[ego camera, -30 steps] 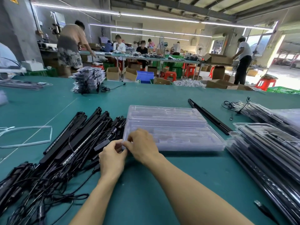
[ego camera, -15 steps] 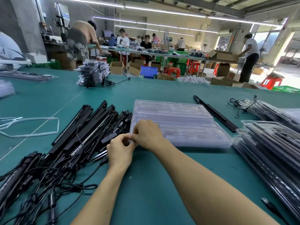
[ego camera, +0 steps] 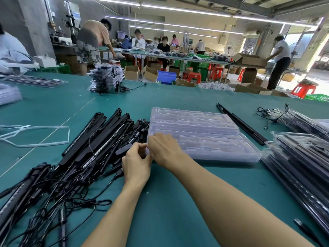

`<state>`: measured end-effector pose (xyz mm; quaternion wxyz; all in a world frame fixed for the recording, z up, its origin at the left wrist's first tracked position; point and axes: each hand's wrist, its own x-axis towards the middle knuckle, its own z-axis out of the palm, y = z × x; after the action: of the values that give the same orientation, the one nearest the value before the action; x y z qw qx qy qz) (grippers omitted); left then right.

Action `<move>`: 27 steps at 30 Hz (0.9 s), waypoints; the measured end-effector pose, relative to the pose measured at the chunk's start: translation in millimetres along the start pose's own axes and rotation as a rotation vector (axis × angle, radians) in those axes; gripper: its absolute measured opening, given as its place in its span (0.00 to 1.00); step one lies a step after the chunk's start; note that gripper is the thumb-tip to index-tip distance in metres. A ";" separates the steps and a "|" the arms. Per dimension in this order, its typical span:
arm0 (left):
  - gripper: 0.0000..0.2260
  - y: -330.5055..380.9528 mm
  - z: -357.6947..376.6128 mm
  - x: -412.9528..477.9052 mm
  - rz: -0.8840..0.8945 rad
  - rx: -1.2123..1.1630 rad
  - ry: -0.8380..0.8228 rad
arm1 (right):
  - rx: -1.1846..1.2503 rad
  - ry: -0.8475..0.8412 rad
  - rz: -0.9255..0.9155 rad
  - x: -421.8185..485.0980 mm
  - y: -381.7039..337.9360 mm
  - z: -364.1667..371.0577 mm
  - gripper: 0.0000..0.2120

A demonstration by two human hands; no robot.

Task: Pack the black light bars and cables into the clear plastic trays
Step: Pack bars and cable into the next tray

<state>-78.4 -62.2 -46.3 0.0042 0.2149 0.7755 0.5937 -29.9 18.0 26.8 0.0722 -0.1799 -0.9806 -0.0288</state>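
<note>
My left hand (ego camera: 136,163) and right hand (ego camera: 163,148) pinch the clear trays (ego camera: 204,139) at their near corner with curled fingers, beside the black light bars (ego camera: 92,139).

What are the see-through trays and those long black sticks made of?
The trays look like thin clear plastic: glossy, moulded into grooves, with the stack showing through. The black light bars look matte black, either plastic or painted metal; I cannot tell which. A pale strip runs along one.
</note>
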 end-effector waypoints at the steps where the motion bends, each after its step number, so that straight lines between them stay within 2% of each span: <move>1: 0.09 -0.4 0.4 0.7 -0.010 0.012 0.003 | -0.006 0.007 -0.011 -0.8 -0.3 -0.2 0.16; 4: 0.10 0.6 0.7 1.1 -0.024 0.012 0.009 | 0.003 0.010 -0.041 -2.0 0.4 -3.2 0.10; 7: 0.07 2.0 1.7 0.9 -0.032 0.009 0.014 | 0.022 0.030 -0.042 -0.9 2.6 -6.0 0.08; 13: 0.07 2.9 4.8 3.7 -0.063 0.103 0.022 | 0.034 0.027 -0.043 0.0 7.0 -4.0 0.09; 17: 0.07 0.1 5.8 5.0 -0.073 0.085 0.029 | 0.062 0.036 -0.043 0.9 9.9 -3.4 0.12; 22: 0.12 1.1 5.7 5.1 -0.081 0.086 0.018 | 0.149 0.163 -0.011 8.3 18.1 -12.1 0.08; 27: 0.13 1.3 9.9 2.9 -0.068 0.158 -0.001 | 0.167 0.457 0.088 19.1 26.2 -26.2 0.08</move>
<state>-78.0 -51.8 -47.3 0.0078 0.1886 0.8268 0.5300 -34.8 47.0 56.4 0.3079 -0.2045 -0.9290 0.0156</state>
